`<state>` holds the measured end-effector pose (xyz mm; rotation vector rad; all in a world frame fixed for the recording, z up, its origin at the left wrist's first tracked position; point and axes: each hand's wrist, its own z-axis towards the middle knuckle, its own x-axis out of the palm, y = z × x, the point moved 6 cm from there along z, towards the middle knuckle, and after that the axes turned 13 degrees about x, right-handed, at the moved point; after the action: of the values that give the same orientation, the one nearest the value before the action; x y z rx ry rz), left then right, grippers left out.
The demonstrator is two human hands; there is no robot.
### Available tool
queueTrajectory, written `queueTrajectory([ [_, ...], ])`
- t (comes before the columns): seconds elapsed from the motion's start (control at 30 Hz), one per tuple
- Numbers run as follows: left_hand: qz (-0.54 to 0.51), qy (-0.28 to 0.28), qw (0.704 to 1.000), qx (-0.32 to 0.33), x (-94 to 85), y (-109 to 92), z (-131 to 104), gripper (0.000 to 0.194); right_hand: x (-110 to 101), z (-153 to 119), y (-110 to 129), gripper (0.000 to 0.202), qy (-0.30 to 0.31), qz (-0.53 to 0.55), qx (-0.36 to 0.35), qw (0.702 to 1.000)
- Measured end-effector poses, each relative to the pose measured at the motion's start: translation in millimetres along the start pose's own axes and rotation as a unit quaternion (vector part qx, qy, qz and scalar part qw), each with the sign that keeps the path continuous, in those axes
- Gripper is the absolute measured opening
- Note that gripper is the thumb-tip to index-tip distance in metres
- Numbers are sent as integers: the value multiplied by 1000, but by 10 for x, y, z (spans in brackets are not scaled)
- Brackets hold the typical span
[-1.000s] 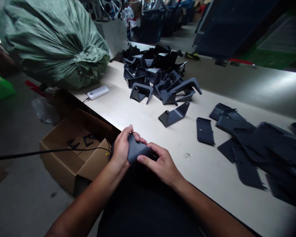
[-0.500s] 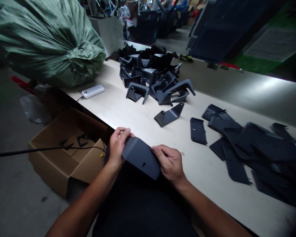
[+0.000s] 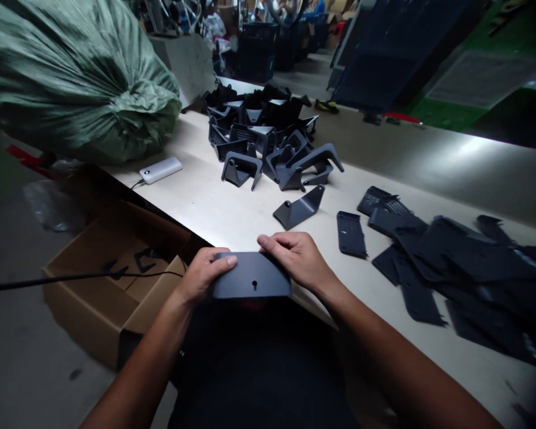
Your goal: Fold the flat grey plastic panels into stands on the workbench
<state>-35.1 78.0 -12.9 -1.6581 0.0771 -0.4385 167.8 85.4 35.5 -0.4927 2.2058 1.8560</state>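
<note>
Between my hands is a dark grey plastic part [image 3: 245,275] with a keyhole slot, held close to my lap at the table's near edge. My left hand [image 3: 205,273] grips its left end, thumb on the upper face. At the upper right edge, my right hand [image 3: 295,257] is closed on the same part, its thumb along the top. The fingers beneath are hidden. Beyond my hands a single bent bracket [image 3: 300,207] lies on the table. To its right rests a flat black panel [image 3: 351,234].
A heap of black brackets [image 3: 259,128] covers the table's far part; several flat panels [image 3: 455,256] are piled at right. A white power bank [image 3: 161,170] lies near the left edge. A green sack [image 3: 84,89] and an open cardboard box [image 3: 89,304] with black pieces stand at left.
The grey part has turned so its long slotted edge is nearly level. My right hand has moved up and left along it, while my left has shifted slightly left and down.
</note>
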Motion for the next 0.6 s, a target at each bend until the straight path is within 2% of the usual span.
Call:
queueTrajectory([
  [0.1, -47, -151, 986, 57, -160, -71, -15, 36, -282, -46, 106, 38, -143, -24, -62, 987],
  [0.13, -59, -197, 975, 80, -207, -95, -36, 35, -330, -65, 91, 38, -156, -3, -53, 986],
  [0.17, -66, -233, 965, 99, -237, -115, -60, 34, -333, -74, 46, 41, -140, 33, -29, 989],
  [0.2, -67, -252, 959, 111, -244, -127, -83, 33, -280, -74, -17, 44, -94, 77, 8, 993],
  [0.23, -59, -253, 959, 113, -224, -129, -99, 33, -176, -77, -87, 47, -27, 122, 50, 991],
  [0.3, -17, -210, 973, 95, -115, -114, -118, 35, 82, -108, -204, 53, 104, 202, 128, 966],
  [0.33, 13, -179, 980, 83, -45, -101, -129, 36, 171, -125, -241, 56, 131, 243, 153, 949],
  [0.4, 56, -131, 987, 68, 71, -77, -151, 37, 247, -151, -258, 58, 122, 321, 166, 925],
  [0.47, 26, -120, 990, 64, 118, -51, -151, 37, 242, -199, -201, 54, 94, 347, 141, 922],
  [0.53, -72, -128, 988, 49, 112, -6, -102, 38, 249, -288, -101, 46, 108, 289, 117, 944],
  [0.6, -166, -122, 979, -3, 126, 64, -20, 40, 254, -389, 7, 38, 129, 184, 83, 971],
])
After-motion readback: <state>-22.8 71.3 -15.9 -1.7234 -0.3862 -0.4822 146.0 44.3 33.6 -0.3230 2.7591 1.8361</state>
